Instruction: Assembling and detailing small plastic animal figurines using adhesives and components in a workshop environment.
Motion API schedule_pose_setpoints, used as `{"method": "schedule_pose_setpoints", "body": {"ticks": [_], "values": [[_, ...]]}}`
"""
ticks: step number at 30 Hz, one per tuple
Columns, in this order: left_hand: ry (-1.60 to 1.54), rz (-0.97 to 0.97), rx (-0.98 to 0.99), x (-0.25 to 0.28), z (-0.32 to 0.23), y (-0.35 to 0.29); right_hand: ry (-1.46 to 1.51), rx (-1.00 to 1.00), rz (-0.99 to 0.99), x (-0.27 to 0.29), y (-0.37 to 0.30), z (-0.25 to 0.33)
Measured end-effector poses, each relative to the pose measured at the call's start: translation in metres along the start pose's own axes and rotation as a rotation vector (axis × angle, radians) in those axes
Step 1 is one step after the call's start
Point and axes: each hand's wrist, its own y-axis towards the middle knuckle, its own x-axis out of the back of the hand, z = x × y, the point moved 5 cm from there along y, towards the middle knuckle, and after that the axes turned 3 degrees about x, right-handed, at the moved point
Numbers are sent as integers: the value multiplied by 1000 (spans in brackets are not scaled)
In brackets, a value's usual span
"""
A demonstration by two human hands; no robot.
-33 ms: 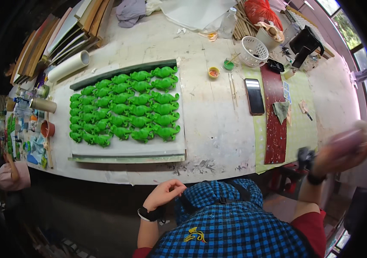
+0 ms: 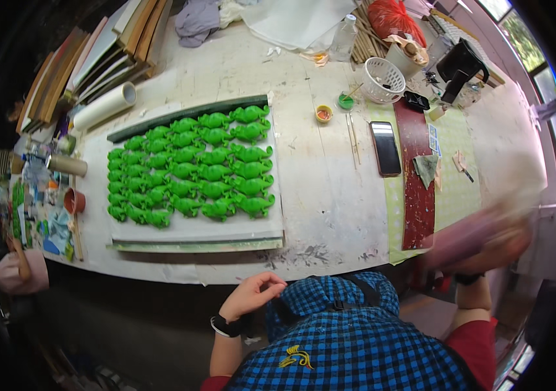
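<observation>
My right hand [image 2: 496,251] is smeared by motion at the table's right front corner. A blurred pinkish-purple, bottle-like object [image 2: 457,251] is in its grip; its exact kind does not show. My left hand [image 2: 252,296] rests by my lap in front of the table edge, fingers curled in and nothing visible in them. Beyond it, rows of bright green chameleon-like figurines [image 2: 216,172] lie on a white board [image 2: 160,236] with dark strips along its far and near edges. Neither hand touches them.
Right of the board lie two thin brushes [image 2: 354,140], a phone [image 2: 385,148], a small yellow cup [image 2: 323,113] and a green paint cup [image 2: 345,101]. A white basket [image 2: 382,81] and a grey-green cloth [image 2: 426,168] are farther right. Another person [image 2: 22,268] sits at far left.
My right hand has swung down and to the left with the pinkish-purple object, which now reaches over the table's front right edge. My left hand has stayed by my lap.
</observation>
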Motion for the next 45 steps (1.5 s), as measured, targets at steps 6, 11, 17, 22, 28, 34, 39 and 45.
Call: {"method": "schedule_pose_setpoints", "body": {"ticks": [6, 11, 17, 22, 28, 34, 39, 45], "values": [[-15, 39, -276, 3, -81, 19, 709, 326, 1049, -53, -86, 68], [-222, 85, -511, -36, -132, 45, 908, 85, 979, -72, -128, 77], [56, -93, -443, -63, -122, 61, 955, -68, 1207, -70, -132, 70], [38, -152, -416, -83, -122, 61, 1103, -621, 1303, -70, -128, 46], [-15, -160, -433, -107, -125, 59, 1492, -1691, 1105, -77, -143, 20], [-77, -190, -516, -118, -130, 48, 1410, -1846, 1101, -68, -158, 6], [-102, -173, -506, -124, -128, 45, 1436, -1661, 991, -64, -145, 2], [-53, -153, -494, -136, -125, 47, 1521, -1674, 1050, -62, -133, 17]]}}
